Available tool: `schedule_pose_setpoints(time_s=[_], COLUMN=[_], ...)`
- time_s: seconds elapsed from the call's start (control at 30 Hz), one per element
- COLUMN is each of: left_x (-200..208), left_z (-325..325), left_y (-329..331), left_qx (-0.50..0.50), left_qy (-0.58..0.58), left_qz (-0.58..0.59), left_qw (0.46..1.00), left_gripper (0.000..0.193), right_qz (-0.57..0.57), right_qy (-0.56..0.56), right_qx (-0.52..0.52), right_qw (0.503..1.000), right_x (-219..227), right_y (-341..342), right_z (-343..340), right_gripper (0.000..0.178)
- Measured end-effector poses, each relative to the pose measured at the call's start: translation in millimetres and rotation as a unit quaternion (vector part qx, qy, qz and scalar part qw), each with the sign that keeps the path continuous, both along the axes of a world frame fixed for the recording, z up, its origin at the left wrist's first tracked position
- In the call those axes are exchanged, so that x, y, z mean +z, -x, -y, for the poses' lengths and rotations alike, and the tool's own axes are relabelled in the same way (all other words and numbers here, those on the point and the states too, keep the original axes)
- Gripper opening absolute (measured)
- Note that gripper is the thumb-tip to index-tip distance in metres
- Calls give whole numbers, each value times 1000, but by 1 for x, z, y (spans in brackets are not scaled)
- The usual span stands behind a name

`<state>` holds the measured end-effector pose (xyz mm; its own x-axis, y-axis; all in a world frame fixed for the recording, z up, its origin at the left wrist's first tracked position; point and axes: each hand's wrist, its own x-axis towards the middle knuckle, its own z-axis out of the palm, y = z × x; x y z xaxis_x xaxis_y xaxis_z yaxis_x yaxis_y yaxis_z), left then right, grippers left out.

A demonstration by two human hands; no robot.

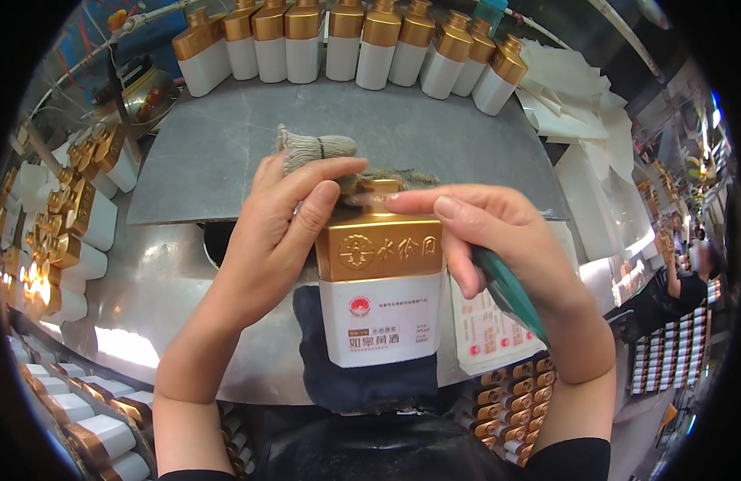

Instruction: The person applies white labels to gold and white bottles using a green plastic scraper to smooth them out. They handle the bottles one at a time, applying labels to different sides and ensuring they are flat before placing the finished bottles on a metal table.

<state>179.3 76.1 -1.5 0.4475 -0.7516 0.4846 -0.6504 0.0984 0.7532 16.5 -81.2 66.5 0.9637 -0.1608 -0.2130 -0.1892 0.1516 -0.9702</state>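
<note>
A white bottle with an embossed gold shoulder lies or leans label-up on a dark navy cloth in front of me. At its left, my left hand has its index finger and thumb stretched toward the neck, its other fingers mostly hidden. A grey knitted cloth shows beyond that hand; whether the hidden fingers hold it I cannot tell. My right hand reaches its index finger to the bottle's neck. A flat green tool, perhaps a scraper, is tucked in its palm.
Gold-and-white bottles line the far edge of the grey board. More bottles crowd the left side. A printed label sheet lies right, and white paper at far right. Another person is beyond.
</note>
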Motion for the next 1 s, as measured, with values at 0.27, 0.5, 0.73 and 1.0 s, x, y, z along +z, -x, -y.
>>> schedule_pose_setpoints(time_s=[0.27, 0.5, 0.73, 1.0], left_x=[6, 12, 12, 11], left_z=[19, 32, 39, 44], left_y=[-26, -41, -48, -52], left_qx=[-85, -154, -178, -214], left_qy=[-129, -123, -138, -135], left_qz=[-21, -42, -35, -44], left_qw=[988, 979, 974, 967], left_gripper=[26, 25, 31, 33], right_qz=[-72, -119, -113, -81], right_qy=[-20, 86, 186, 218], right_qx=[-30, 25, 11, 34], right_qw=[997, 989, 976, 972], right_x=[-15, -6, -8, -12], right_y=[2, -18, -37, -35], right_z=[21, 31, 33, 37], right_gripper=[40, 35, 16, 13])
